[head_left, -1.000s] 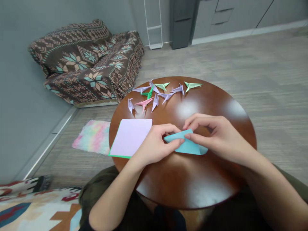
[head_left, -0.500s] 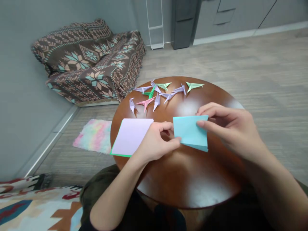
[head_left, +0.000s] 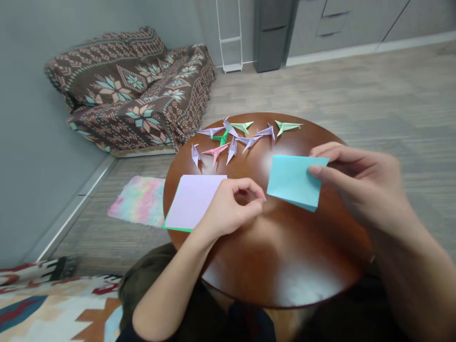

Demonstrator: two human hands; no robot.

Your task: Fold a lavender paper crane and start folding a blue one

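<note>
Paper (head_left: 294, 180), blue and folded, is pinched near its upper right corner in your right hand (head_left: 370, 183), over the bench (head_left: 292, 266). Your left hand (head_left: 233, 204) is just beside it, thumb and fingertips close together; can't tell if that grip's closed. Lilac-topped stack (head_left: 195, 197) at your left, cranes (head_left: 215, 151) grouped toward the far edge.

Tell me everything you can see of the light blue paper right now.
The light blue paper looks thin and matte, folded into a four-sided shape with straight edges; more than one layer shows along its lower edge. The right hand pinches it near its upper right corner, thumb on the facing side. It appears tilted and raised over the brown table. The left hand is apart from it.
</note>
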